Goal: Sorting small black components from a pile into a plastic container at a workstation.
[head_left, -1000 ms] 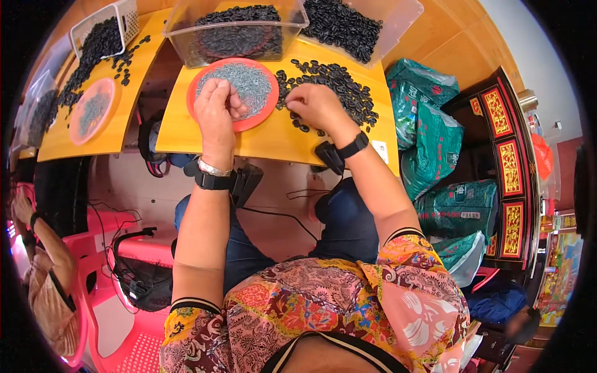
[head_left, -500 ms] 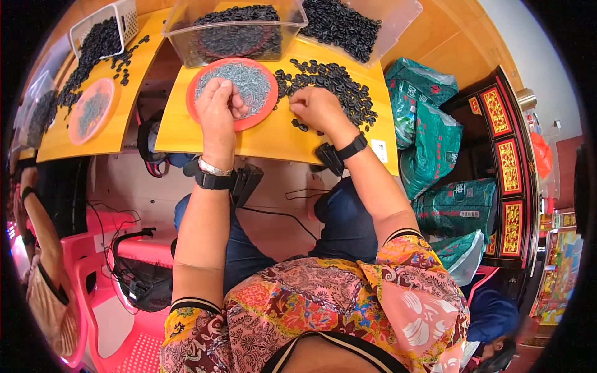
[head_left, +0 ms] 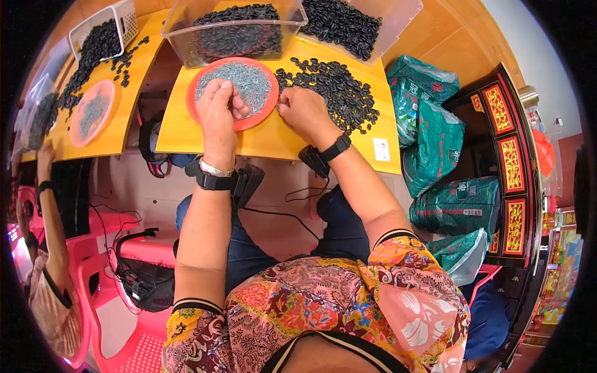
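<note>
Under the left hand (head_left: 219, 110) lies a red plate (head_left: 200, 110) of small grey metal bits (head_left: 252, 79); the fingers curl shut over the plate's near half, pinching at something too small to make out. Just right of them the right hand (head_left: 305, 112) rests on the yellow board (head_left: 186, 133), fingertips closed at the near edge of a loose heap of black rings (head_left: 336, 93), likely on one ring, though the grip is hidden. Both piles lie within a finger's reach, probably so each hand can feed from its own supply without the arms shifting. Beyond the fingers stand a clear tub (head_left: 233, 31) full of dark rings and, further right, a second tray (head_left: 348, 25) of them. Far left of the hands, another board carries a pink plate (head_left: 93, 112) and a white basket (head_left: 102, 34), with another person's arm (head_left: 53, 211) below. Compared with a second ago, the right hand has drawn back from the heap toward the left hand, which sits almost unchanged.
</note>
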### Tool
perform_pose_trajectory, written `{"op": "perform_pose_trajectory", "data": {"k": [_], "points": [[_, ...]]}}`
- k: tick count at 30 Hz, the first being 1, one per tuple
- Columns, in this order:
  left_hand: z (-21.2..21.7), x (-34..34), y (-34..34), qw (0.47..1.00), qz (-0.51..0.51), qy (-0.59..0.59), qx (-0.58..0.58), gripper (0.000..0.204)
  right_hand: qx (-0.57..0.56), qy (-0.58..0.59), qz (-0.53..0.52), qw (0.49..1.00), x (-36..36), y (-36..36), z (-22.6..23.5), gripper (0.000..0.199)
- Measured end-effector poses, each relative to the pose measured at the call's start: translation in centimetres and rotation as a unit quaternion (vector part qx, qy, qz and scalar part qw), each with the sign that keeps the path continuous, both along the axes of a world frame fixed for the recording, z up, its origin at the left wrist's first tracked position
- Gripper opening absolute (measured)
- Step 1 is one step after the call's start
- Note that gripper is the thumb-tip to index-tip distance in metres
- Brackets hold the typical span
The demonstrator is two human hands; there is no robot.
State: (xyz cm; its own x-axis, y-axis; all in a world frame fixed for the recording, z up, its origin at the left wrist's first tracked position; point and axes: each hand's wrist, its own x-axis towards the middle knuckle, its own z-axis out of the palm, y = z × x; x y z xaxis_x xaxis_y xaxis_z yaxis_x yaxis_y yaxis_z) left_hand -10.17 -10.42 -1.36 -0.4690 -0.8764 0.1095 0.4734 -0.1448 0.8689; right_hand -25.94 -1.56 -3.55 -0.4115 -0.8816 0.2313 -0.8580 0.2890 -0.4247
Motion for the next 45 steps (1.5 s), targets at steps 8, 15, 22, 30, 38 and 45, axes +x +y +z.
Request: {"op": "perform_pose_trajectory", "data": {"k": [8, 15, 22, 30, 38, 45], "points": [[0.1, -0.3, 0.8, 0.998, -0.012, -0.05, -0.026, 0.02, -0.013, -0.216, 0.009, 0.976, -2.4, 1.9, -0.1, 0.006], [-0.2, -1.7, 3.3, 0.989, -0.089, -0.113, -0.02, 0.013, -0.112, -0.506, 0.143, 0.843, -1.5, 1.9, 2.8, 0.018], [-0.9, -1.2, 4.9, 0.986, -0.074, -0.122, -0.083, 0.013, -0.112, -0.535, 0.208, 0.811, -0.6, 1.3, 2.5, 0.017], [-1.1, -0.2, 4.8, 0.99, -0.062, -0.108, -0.071, 0.012, -0.1, -0.557, 0.237, 0.79, 0.9, 1.5, 2.6, 0.016], [-1.3, 0.5, 3.9, 0.991, -0.1, -0.091, -0.01, 0.012, -0.108, -0.529, 0.267, 0.798, 1.0, 1.7, 2.9, 0.02], [-2.3, 0.4, 3.8, 0.983, -0.175, -0.044, 0.021, 0.013, -0.158, -0.343, 0.269, 0.886, 1.0, 1.6, 3.3, 0.01]]}}
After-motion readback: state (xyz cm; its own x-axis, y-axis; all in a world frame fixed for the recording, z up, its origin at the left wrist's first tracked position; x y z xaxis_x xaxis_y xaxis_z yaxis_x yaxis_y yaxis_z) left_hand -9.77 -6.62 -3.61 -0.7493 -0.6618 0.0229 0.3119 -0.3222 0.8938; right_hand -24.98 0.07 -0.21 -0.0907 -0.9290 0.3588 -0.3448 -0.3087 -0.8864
